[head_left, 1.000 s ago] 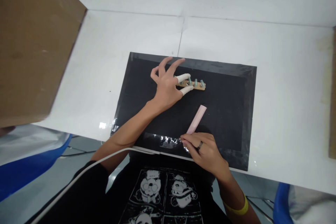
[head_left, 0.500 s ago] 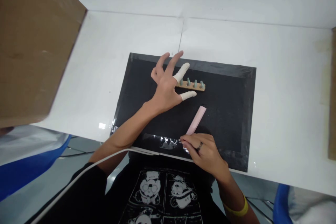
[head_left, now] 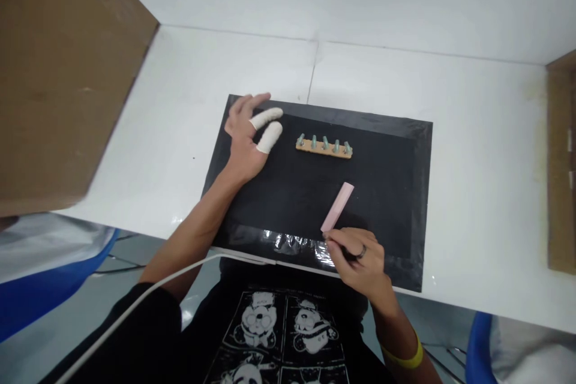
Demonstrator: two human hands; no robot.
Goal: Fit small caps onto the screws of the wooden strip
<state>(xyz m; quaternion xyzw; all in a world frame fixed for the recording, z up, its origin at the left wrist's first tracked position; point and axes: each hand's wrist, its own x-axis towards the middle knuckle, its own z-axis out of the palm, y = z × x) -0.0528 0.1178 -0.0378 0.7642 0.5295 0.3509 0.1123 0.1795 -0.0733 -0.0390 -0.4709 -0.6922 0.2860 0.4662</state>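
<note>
My left hand (head_left: 249, 143) is open above the left part of a black mat (head_left: 279, 192), with white finger cots on the thumb and index finger. To its right, apart from it, lies a narrow tan strip (head_left: 319, 150) with several grey-green pegs (head_left: 325, 143) standing up from it. My right hand (head_left: 360, 258) is at the mat's near edge, thumb and index finger pinched together. Whatever is between those fingertips is too small to make out. Just beyond them a slim pink bar (head_left: 338, 206) lies at a slant on the mat, its near end close to the fingertips.
The mat lies on a white table (head_left: 472, 192) with a white wall behind. A brown board (head_left: 67, 84) stands on the left, another brown panel (head_left: 560, 192) on the right. A white cable (head_left: 180, 273) crosses my left forearm. Blue chairs (head_left: 480, 348) flank the table's near side.
My left hand has moved left, off the tan strip, uncovering its left end; its thumb and index finger are closer together. My right hand has shifted slightly right. The pink bar stays put.
</note>
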